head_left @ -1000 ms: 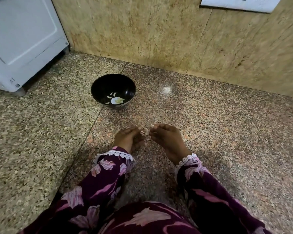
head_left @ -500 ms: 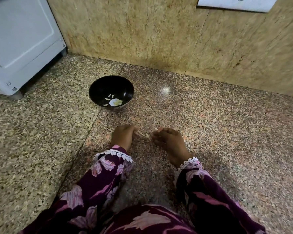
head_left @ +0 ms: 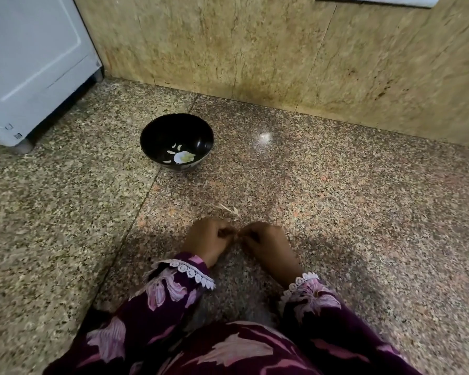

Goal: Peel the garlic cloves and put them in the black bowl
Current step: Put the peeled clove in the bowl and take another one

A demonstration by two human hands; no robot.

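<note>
Head view, only one cam. Both hands low on the granite floor (head_left: 363, 212), close together, knuckles toward the cam, so whatever sits between them is mostly hidden. Left hand (head_left: 209, 239) w/ fingers curled in tight; right hand (head_left: 266, 243) likewise curled, its fingers (head_left: 248, 234) meeting the left's at a small gap. A tiny reddish-pale speck shows at that meeting point, prob. the garlic clove (head_left: 236, 235), pinched from both sides. Too small and too covered to tell its long axis or which way its tip points; can't tell how much skin is on it either.

Just beyond the hands, toward the wall, a few loose bits of papery peel (head_left: 228, 209) lie on the floor, thin strips angled roughly left-to-right; slightly blurred.

Black bowl (head_left: 177, 142) stands upright farther out, toward the wall and left of the hands, well apart from them, beside a floor-slab joint. Inside: pale shapes at the bottom, one larger round white-green patch plus small slivers. Can't tell if these are peeled cloves or a printed motif.

Floral purple sleeves w/ white lace cuffs (head_left: 192, 272) cover both wrists; arms cut off at bottom edge. White appliance (head_left: 33, 63) at far-left corner, cropped by the frame. Tan stone wall (head_left: 255, 50) behind; a white panel at the top edge is cut off.
</note>
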